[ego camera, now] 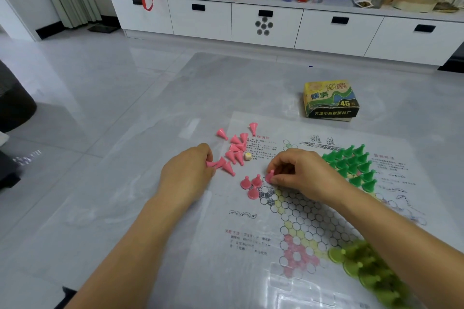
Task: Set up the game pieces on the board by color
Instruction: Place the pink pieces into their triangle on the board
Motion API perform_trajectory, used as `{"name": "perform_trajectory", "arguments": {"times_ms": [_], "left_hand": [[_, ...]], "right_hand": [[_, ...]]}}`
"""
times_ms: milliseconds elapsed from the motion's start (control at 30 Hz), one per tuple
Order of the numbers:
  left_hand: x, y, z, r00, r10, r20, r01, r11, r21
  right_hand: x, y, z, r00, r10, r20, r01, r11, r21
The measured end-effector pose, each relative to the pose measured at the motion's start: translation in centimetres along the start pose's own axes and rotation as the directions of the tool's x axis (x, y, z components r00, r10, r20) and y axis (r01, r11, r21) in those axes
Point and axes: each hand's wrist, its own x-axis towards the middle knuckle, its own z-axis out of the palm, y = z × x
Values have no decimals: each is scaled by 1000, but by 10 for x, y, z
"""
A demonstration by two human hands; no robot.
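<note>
A paper Chinese checkers board (308,211) lies on the floor. My right hand (298,173) pinches a pink cone piece (270,176) and holds it upright on the board's left corner, next to three standing pink pieces (251,185). My left hand (188,170) pinches a lying pink piece (211,164) at the edge of a loose pink heap (234,150). Several green pieces (354,165) stand filling the far corner. Olive-green pieces (364,268) fill the near right corner, partly hidden by my right forearm.
A small white die (247,156) lies beside the pink heap. The game's cardboard box (330,99) sits on the floor beyond the board. A long white cabinet (263,22) with bottles and bags on top runs along the far wall.
</note>
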Motion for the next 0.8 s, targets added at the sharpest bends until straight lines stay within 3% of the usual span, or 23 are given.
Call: {"name": "perform_trajectory", "arguments": {"times_ms": [567, 800], "left_hand": [[-2, 4, -2, 1000, 8, -8, -8, 1000, -4], [-2, 4, -3, 1000, -3, 5, 3, 1000, -5]], "right_hand": [[3, -1, 2, 999, 39, 37, -40, 999, 29], [2, 3, 1, 995, 55, 77, -66, 987, 148]]}}
